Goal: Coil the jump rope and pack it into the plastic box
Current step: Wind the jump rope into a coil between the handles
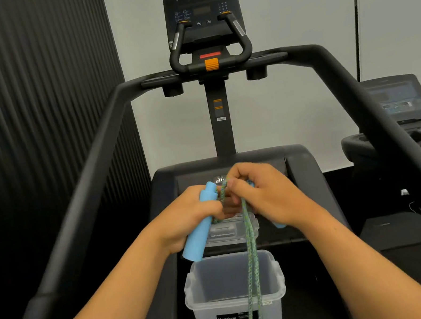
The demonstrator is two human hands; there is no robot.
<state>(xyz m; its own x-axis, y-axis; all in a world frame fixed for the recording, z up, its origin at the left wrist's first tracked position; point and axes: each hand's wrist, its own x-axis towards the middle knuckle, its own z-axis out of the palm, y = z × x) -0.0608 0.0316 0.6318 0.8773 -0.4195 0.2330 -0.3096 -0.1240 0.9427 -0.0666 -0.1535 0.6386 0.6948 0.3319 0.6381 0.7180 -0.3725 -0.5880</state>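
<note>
The jump rope (249,239) is held up in both hands above the treadmill deck, its braided green cord hanging in doubled strands from the hands down past the box toward six o'clock, running out of view at the bottom edge. One light blue handle (200,230) sits in the left hand (185,217), whose fingers are curled tight round it; the handle slants from about one o'clock at its top to seven o'clock at its bottom. The right hand (263,192), just beside the left at its three o'clock, has its fingers closed on the cord, and the tip of a second blue handle (279,223) pokes out beneath its palm. Below the hands, at six o'clock, the clear plastic box (276,278) stands open on the black treadmill (315,169), a dark label on its near wall. The cord strands cross in front of the box. A clear lid (223,231) lies on the deck just beyond the box, partly hidden by the hands. Farther off at twelve o'clock rises the treadmill console (202,14); another machine (402,103) stands at three o'clock.
</note>
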